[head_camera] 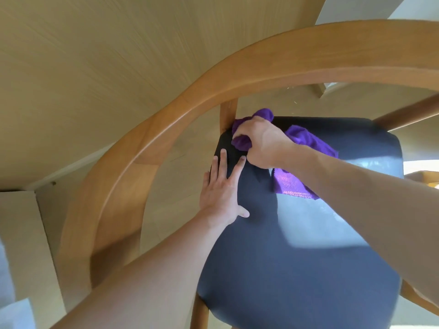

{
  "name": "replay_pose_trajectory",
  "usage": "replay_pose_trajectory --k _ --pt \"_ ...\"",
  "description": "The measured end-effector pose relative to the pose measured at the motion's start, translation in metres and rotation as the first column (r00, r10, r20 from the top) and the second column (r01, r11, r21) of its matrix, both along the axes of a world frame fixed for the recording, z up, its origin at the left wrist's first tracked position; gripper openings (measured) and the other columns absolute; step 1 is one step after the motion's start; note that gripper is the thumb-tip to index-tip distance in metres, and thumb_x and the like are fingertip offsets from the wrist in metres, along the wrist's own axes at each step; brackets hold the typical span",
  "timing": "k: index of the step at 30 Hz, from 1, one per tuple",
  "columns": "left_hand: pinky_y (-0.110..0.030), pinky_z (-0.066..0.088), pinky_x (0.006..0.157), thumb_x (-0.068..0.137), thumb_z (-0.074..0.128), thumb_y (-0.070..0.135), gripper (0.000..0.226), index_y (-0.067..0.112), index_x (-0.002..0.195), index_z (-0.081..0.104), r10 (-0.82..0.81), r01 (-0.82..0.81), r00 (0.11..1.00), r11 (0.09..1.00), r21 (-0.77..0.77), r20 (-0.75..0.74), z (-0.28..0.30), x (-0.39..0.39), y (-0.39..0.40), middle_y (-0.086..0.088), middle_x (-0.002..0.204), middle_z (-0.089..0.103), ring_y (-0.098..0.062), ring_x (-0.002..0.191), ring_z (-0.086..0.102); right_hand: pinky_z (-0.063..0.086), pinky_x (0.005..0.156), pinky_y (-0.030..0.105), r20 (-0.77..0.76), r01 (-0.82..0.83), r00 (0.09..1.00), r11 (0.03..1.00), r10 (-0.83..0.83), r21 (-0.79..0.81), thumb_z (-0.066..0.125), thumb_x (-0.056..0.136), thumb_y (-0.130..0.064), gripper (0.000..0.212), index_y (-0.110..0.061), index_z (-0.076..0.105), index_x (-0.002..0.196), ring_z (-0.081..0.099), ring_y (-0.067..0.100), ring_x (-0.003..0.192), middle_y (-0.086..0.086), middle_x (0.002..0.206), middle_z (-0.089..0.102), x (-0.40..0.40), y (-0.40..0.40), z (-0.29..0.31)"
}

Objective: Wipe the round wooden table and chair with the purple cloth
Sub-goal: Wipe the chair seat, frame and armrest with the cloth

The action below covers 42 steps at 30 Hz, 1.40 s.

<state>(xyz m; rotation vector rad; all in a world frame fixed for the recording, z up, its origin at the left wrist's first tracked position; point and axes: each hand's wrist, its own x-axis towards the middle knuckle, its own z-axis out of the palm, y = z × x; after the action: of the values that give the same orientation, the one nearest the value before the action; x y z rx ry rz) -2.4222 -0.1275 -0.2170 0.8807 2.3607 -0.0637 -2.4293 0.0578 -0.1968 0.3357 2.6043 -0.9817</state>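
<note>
On the chair seat (297, 257), right hand (263, 143) grips purple cloth (292, 184)

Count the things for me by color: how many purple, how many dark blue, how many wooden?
Purple: 1, the cloth, which the right hand grips.
Dark blue: 1, the chair seat, under the flat left hand.
Wooden: 1, the chair frame.
Total: 3
</note>
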Motion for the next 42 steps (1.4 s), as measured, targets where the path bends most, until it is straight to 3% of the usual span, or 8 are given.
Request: replay_pose_trajectory --k 5,10,14,19,23,30,35,42 --pt "-0.043 0.008 0.128 0.06 0.096 0.044 0.143 0.038 0.159 -0.007 0.118 -0.118 0.993 0.993 0.014 0.002 0.003 0.007 -0.001 0.001 0.168 -0.023 -0.022 0.158 -0.011 0.042 0.082 0.01 -0.06 0.234 0.965 0.942 -0.255 -0.241 0.047 0.075 0.004 0.043 -0.013 0.079 0.099 0.061 0.021 0.103 -0.012 0.085 0.064 0.041 0.006 0.006" --pt "-0.045 0.02 0.125 0.061 0.096 0.038 0.142 0.045 0.157 -0.008 0.478 -0.481 0.874 0.876 0.019 0.086 0.003 0.02 -0.012 -0.001 0.169 -0.016 -0.023 0.157 -0.002 0.034 0.1 0.018 -0.121 0.611 0.753 0.755 -0.647 -0.238 0.051 0.069 0.003 0.068 -0.008 0.057 0.136 0.048 0.026 0.124 0.007 0.128 0.057 0.033 0.004 -0.001" --pt "-0.047 0.022 0.124 0.071 0.089 0.044 0.135 0.054 0.153 -0.017 0.598 -0.605 0.785 0.796 -0.006 0.164 -0.005 0.031 -0.024 0.001 0.166 -0.026 -0.024 0.157 -0.008 0.037 0.111 0.037 -0.077 0.109 0.991 0.993 -0.105 0.041 0.063 0.07 -0.001 0.071 -0.008 0.054 0.14 0.039 0.033 0.131 0.009 0.141 0.049 0.036 -0.018 -0.008" --pt "-0.046 0.014 0.126 0.096 0.058 0.057 0.099 0.05 0.154 -0.021 0.58 -0.594 0.803 0.797 0.108 0.137 -0.015 0.069 -0.037 -0.001 0.168 -0.019 -0.026 0.155 -0.004 0.044 0.078 0.031 0.037 -0.284 0.959 0.958 0.282 0.044 0.058 0.074 -0.003 0.04 -0.02 0.067 0.109 0.046 0.018 0.111 -0.006 0.118 0.056 0.081 -0.024 0.004" --pt "-0.05 0.011 0.125 0.098 0.044 0.059 0.091 0.046 0.151 -0.029 0.563 -0.562 0.826 0.82 0.11 0.028 -0.023 0.083 -0.035 -0.004 0.168 -0.015 -0.033 0.152 0.003 0.057 0.078 0.038 0.123 -0.257 0.957 0.965 0.261 -0.043 0.048 0.08 -0.003 0.029 -0.017 0.071 0.092 0.062 0.026 0.101 0.002 0.101 0.066 0.085 -0.004 0.015" --pt "-0.055 0.035 0.115 0.085 0.036 0.066 0.09 0.037 0.16 -0.006 0.59 -0.543 0.787 0.802 0.25 -0.181 -0.039 0.097 -0.034 -0.012 0.165 0.014 -0.038 0.141 0.028 0.034 0.082 0.002 -0.178 0.339 0.903 0.903 -0.391 -0.264 0.049 0.073 0.005 0.054 -0.016 0.06 0.123 0.048 0.021 0.109 -0.001 0.113 0.056 0.028 -0.001 0.005" --pt "-0.053 0.041 0.111 0.086 0.04 0.061 0.087 0.035 0.161 0.005 0.583 -0.512 0.776 0.805 0.298 -0.241 -0.047 0.1 -0.037 -0.014 0.163 0.024 -0.037 0.139 0.035 0.034 0.111 0.036 -0.128 0.027 0.992 0.993 -0.012 0.116 0.063 0.074 0.0 0.073 -0.008 0.047 0.145 0.037 0.033 0.131 0.009 0.146 0.044 0.032 -0.038 -0.016" --pt "-0.052 0.037 0.114 0.087 0.037 0.055 0.082 0.032 0.161 0.008 0.582 -0.518 0.78 0.807 0.284 -0.231 -0.046 0.098 -0.035 -0.013 0.164 0.022 -0.035 0.141 0.032 0.049 0.092 0.037 -0.094 -0.392 0.915 0.919 0.393 0.035 0.056 0.073 0.005 0.051 -0.013 0.068 0.119 0.051 0.023 0.114 -0.001 0.122 0.061 0.062 -0.019 0.0"
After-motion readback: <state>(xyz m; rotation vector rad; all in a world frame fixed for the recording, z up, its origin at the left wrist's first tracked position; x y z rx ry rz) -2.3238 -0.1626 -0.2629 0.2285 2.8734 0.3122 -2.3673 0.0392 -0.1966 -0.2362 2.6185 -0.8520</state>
